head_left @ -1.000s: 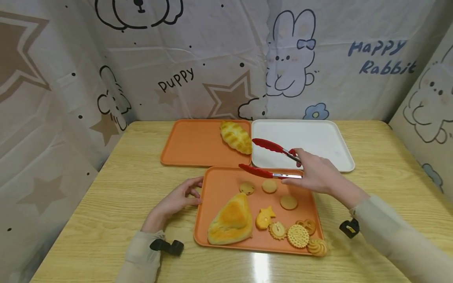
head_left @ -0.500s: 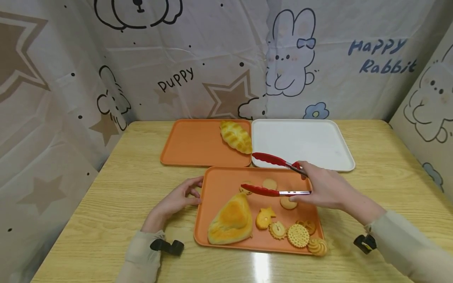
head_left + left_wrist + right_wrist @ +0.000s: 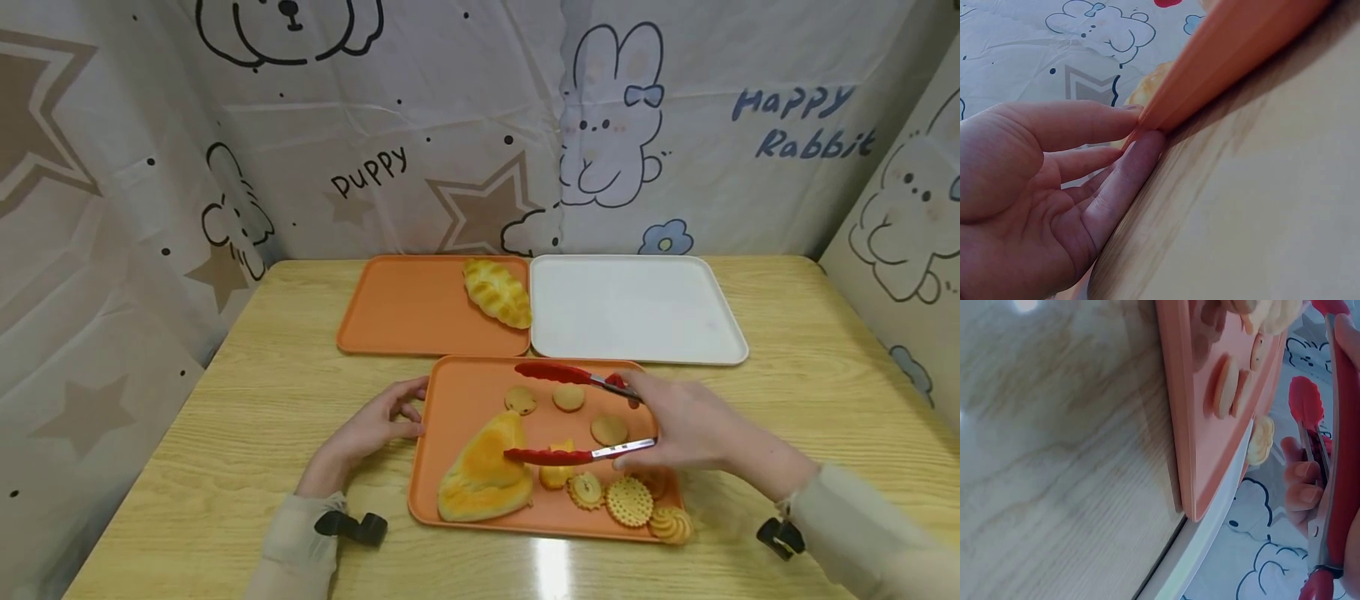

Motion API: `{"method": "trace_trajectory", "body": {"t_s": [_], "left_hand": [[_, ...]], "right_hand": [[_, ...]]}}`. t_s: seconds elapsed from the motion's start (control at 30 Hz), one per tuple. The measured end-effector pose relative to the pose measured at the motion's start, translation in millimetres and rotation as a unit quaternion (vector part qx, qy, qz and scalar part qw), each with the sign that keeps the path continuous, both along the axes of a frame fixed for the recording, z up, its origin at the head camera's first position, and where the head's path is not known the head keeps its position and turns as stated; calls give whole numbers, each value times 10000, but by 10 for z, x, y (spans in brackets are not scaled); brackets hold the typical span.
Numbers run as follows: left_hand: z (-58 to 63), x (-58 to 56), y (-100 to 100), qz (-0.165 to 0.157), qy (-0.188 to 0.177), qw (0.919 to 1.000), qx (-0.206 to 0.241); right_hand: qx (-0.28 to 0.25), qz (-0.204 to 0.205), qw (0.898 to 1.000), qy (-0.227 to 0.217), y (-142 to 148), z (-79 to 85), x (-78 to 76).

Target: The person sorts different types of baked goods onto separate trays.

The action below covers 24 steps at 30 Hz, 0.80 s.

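Note:
My right hand (image 3: 678,421) grips a pair of red-tipped metal tongs (image 3: 551,457), their arms spread apart, above the front orange tray (image 3: 450,383). The nearer arm overlaps the edge of a large triangular bread (image 3: 483,479) and a fish-shaped cookie (image 3: 555,477) in the head view. Between the tong arms appear a plain round cookie (image 3: 568,398) and a spotted one (image 3: 521,401). With its fingertips at the rim, my left hand (image 3: 375,425) holds the tray's left side; in the left wrist view the rim (image 3: 1191,75) runs between its digits.
Behind stand another orange tray (image 3: 412,304) with a braided bread (image 3: 497,293) and a white tray (image 3: 637,308). More cookies lie at the front tray's right, including a scalloped one (image 3: 587,492), a patterned round (image 3: 630,502) and a swirl (image 3: 671,525) at the corner.
My right hand has drawn the tongs toward me, from over the white tray's edge down over the front tray's cookies. My left hand stays at the tray's left side.

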<state>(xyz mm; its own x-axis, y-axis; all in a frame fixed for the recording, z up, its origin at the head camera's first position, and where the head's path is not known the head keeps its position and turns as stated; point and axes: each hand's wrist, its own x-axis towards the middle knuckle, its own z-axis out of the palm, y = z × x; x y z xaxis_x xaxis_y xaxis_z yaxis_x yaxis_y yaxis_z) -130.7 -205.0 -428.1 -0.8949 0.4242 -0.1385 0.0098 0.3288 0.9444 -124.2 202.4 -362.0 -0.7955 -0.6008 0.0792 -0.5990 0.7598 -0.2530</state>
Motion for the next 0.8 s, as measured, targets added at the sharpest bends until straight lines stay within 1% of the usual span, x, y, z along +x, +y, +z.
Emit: {"method": "trace_trajectory", "body": {"t_s": [0.1,0.23,0.37,0.43,0.53,0.63,0.8], "left_hand": [[-1,5,2,-27,8,10000,-7],[0,4,4,-31,14,10000,-6],[4,0,0,-27,4,10000,28],[6,-2,-1,-45,4,10000,51],[8,-3,-1,-63,-7,9999,85],[8,-2,4,-52,6,10000,59],[0,1,8,-8,-12,10000,4]], "right_hand": [[24,84,10000,38,0,-8,27],[-12,201,9996,207,4,-12,40],[-34,418,9987,286,-8,-8,61],[46,553,9979,332,-22,-5,77],[121,747,9966,317,-50,-8,101],[256,820,9961,216,-87,-15,114],[461,902,9948,116,-131,-56,94]]}}
